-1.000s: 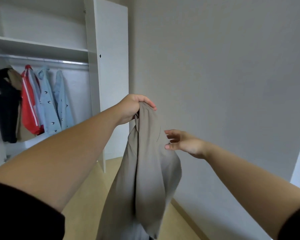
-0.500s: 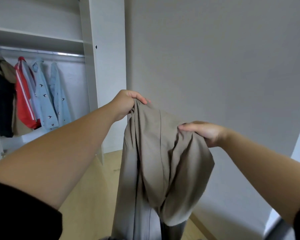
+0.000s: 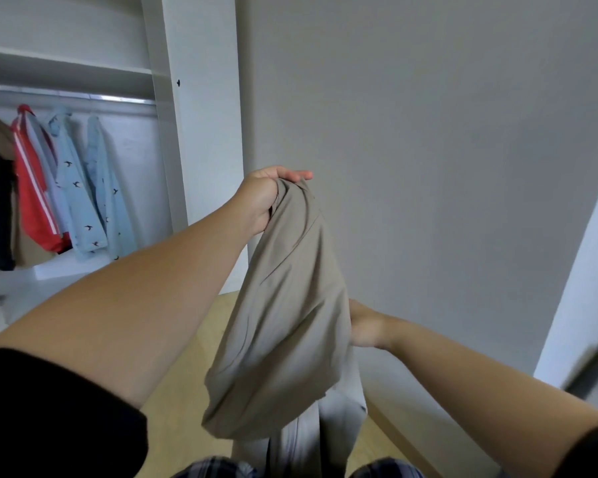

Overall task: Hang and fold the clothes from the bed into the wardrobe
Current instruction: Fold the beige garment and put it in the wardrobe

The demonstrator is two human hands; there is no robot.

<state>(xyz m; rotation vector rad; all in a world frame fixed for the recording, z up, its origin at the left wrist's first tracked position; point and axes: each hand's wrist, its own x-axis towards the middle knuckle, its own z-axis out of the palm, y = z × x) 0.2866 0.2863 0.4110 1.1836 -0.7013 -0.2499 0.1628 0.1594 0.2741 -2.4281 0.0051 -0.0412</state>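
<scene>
A beige garment (image 3: 283,305) hangs in front of me, bunched at its top. My left hand (image 3: 263,198) grips that top edge, held up at chest height. My right hand (image 3: 363,326) is lower, at the garment's right side; its fingers are hidden behind the cloth. The open wardrobe (image 3: 173,98) stands at the left, with a metal rail (image 3: 83,98) carrying several hung clothes: a black one, a red one (image 3: 32,188) and two light blue shirts (image 3: 90,188).
A plain grey wall (image 3: 428,132) fills the right half. A wooden floor (image 3: 176,408) lies below. A white shelf (image 3: 66,63) runs above the rail. At the right edge a white door frame (image 3: 587,270) shows.
My right hand has dropped from the garment's upper fold to its lower right side. The cloth now hangs narrower from my left hand. The view has shifted slightly.
</scene>
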